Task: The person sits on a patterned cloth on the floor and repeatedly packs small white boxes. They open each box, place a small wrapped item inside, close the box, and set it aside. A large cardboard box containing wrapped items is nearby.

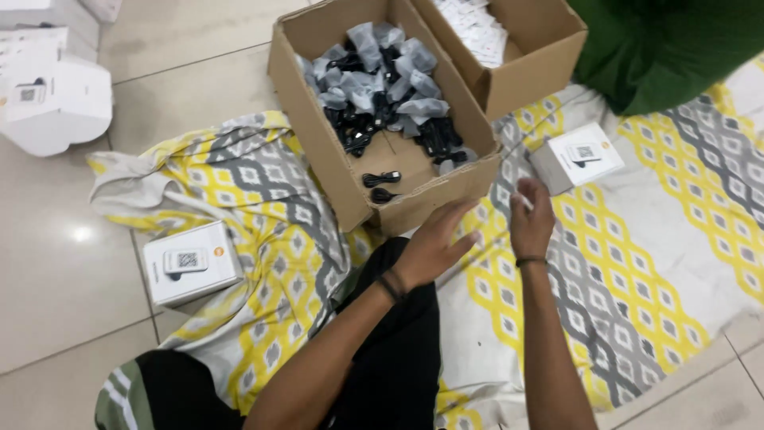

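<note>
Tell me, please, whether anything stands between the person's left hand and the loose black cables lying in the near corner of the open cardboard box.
Yes. The box's near wall rises between the left hand and the loose black cables on the box floor. The hand is at the wall's outer face, below its rim. The box is open on top, and nothing visible covers the cables.

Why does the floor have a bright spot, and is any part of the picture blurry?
In the head view, the bright spot is glare from a light reflecting off the glossy floor tiles. The right hand looks slightly smeared, likely by motion, while the left hand, the cardboard box and the patterned cloth are fairly sharp.
</note>
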